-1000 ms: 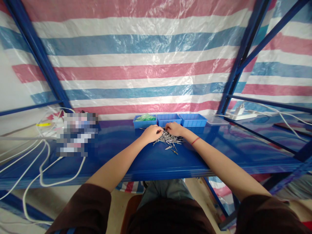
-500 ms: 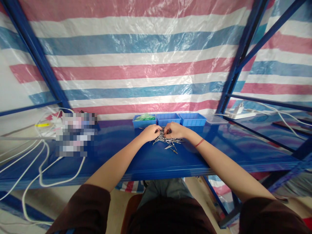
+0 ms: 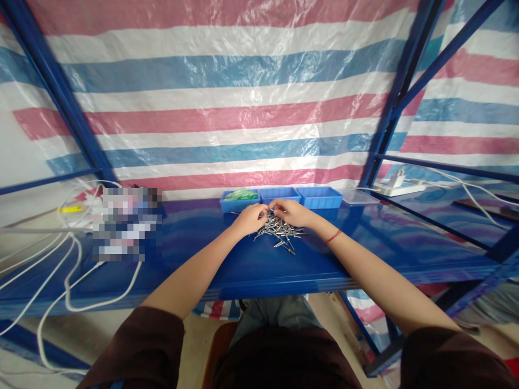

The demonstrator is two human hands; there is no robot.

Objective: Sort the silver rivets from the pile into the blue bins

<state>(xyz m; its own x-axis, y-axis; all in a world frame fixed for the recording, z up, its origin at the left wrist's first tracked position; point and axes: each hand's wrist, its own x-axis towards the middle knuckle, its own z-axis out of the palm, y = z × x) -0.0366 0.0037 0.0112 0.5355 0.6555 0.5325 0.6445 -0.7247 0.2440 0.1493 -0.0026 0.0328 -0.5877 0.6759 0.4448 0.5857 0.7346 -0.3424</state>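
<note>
A pile of thin, silvery metal pins that look like pop rivets (image 3: 279, 229) lies on the blue table. My left hand (image 3: 251, 218) is at the pile's left side, its fingers curled in a pinch. From the right, my right hand (image 3: 292, 213) arches over the far part of the pile. Its thumb and forefinger are bent together close to my left fingertips. Anything between the fingers of either hand is too small or hidden to make out. Just behind the hands stands a row of blue bins: a left bin (image 3: 239, 204) with green pieces, a middle bin (image 3: 279, 193) and a right bin (image 3: 320, 199).
The blue metal table (image 3: 194, 243) has a frame post on each side and a striped plastic sheet (image 3: 227, 116) behind. White cables (image 3: 73, 270) and a blurred-out heap are at the left. A clear lid (image 3: 360, 197) and a white power strip (image 3: 399, 186) lie at the right.
My right hand has lifted and shifted back a little, its fingertips now meeting near the left hand's. More of the pile shows between the hands. My left hand has barely moved.
</note>
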